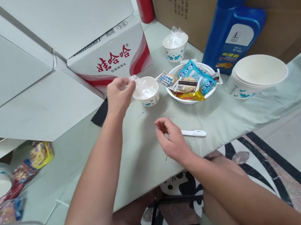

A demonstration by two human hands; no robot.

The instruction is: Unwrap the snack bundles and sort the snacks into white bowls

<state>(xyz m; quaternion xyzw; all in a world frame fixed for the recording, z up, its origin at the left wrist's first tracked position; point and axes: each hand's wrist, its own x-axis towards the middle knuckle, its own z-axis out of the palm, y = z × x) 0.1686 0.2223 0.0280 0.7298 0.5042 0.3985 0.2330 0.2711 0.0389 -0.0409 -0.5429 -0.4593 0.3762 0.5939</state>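
My left hand (121, 96) pinches the edge of a clear plastic bag (143, 89), its thumb and fingers closed. Most of the bag sits inside a white paper cup (151, 101) with a blue-green leaf print. In front of the cup, my right hand (172, 139) hovers low over or rests on the table, fingers loosely curled, thumb apart, with nothing visible in it. Just right of that hand lies a white plastic utensil (195, 132), partly hidden by it. Thin dark strands (141, 114) lie near the cup.
A white bowl (187, 102) of wrapped snacks stands right of the cup. Behind it is another cup (177, 53) holding clear plastic. Stacked cups (242, 88) and a blue bottle (226, 35) stand right. A white-red carton (113, 57) is at the back. The table edge (161, 181) runs nearby.
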